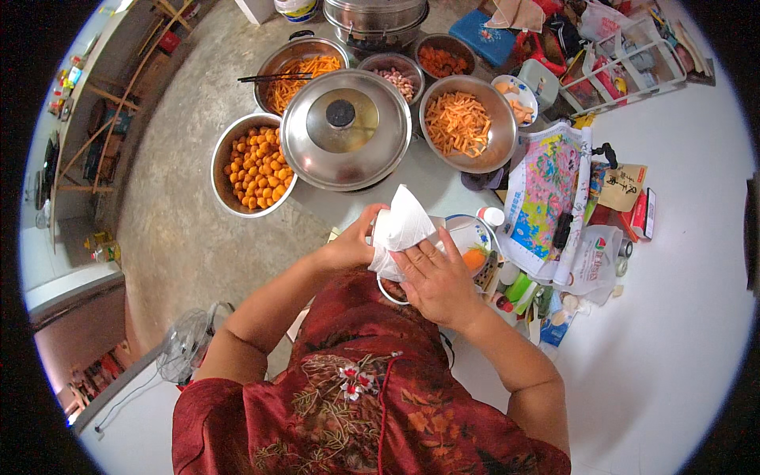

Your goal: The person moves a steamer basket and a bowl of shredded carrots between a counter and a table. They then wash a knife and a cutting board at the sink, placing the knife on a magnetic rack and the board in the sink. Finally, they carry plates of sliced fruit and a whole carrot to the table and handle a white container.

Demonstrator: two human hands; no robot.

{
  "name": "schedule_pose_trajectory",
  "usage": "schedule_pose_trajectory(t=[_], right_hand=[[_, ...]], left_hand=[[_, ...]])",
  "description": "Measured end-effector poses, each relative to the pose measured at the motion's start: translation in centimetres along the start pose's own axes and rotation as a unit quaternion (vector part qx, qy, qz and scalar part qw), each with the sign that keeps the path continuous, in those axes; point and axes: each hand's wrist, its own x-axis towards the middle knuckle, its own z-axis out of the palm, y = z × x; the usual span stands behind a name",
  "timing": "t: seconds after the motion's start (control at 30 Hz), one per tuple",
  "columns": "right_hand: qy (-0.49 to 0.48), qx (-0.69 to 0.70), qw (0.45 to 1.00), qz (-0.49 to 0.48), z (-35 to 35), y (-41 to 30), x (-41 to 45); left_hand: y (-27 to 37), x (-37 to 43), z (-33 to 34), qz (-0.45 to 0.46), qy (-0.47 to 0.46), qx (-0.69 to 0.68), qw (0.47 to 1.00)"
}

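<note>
White paper towel sheets (404, 222), crumpled to a peak, are held in front of my lap. My left hand (355, 240) grips them from the left side, its thumb and fingers partly hidden behind the paper. Across the near right side of the paper lies my right hand (439, 282), with its fingers stretched over it and pressing on it. A white curved rim (393, 294) shows below the paper; the thing it belongs to is mostly hidden. Just right of the hands sits a blue-patterned plate (460, 228) with an orange piece of food (475, 258) on it.
Ahead stands a lidded steel pan (346, 160). Around it are a bowl of orange balls (222, 196), a pan of orange strips with chopsticks (273, 50), a bowl of cut strips (502, 139) and a steel steamer (377, 24). A fan (184, 347) stands lower left.
</note>
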Motion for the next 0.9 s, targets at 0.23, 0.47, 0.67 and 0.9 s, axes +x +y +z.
schedule_pose_trajectory(t=[0.23,0.47,0.67,0.9], right_hand=[[-0.016,-0.095,0.995,-0.040,0.1,0.5,-1.3],[-0.021,0.009,0.998,0.059,-0.7,1.6,0.8],[0.038,0.046,0.991,0.119,1.5,5.2,0.2],[0.158,0.254,0.910,0.289,3.1,10.2,-4.2]], left_hand=[[-1.1,-0.7,0.9,-0.049,-0.016,-0.037,0.998],[-1.2,-0.5,0.7,0.031,0.020,0.120,0.992],[-1.2,0.8,1.4,-0.040,0.038,0.026,0.998],[-3.1,2.7,3.0,-0.065,0.069,-0.013,0.995]])
